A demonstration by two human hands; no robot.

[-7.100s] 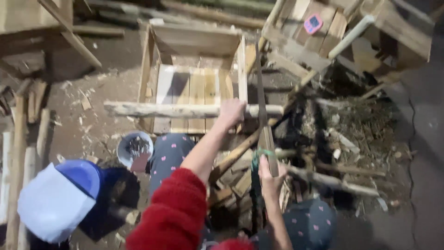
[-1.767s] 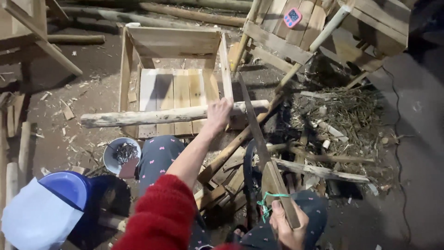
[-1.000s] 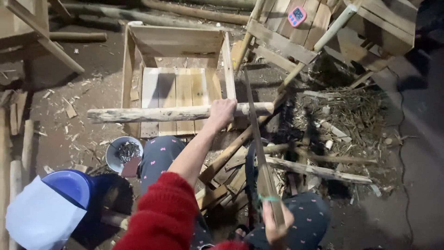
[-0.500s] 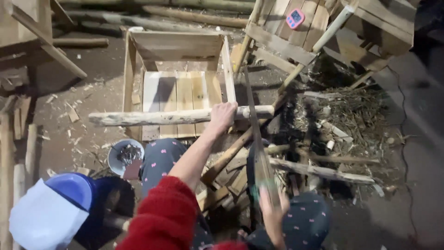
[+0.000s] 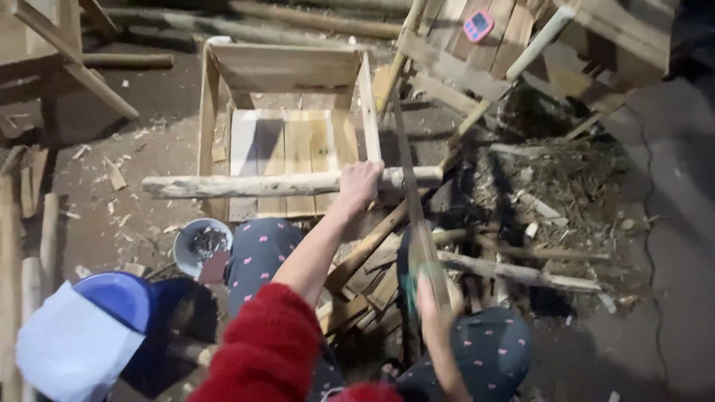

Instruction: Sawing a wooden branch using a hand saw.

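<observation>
Your left hand [image 5: 360, 181] is closed around the pole [image 5: 283, 184], pinning it across the front of the crate [image 5: 287, 71]. Your right hand [image 5: 432, 298], blurred, grips the saw [image 5: 408, 186] by its handle, blade on the pole beside your left hand. Pole looks stiff, rough, fairly light; hold close to the blade.
</observation>
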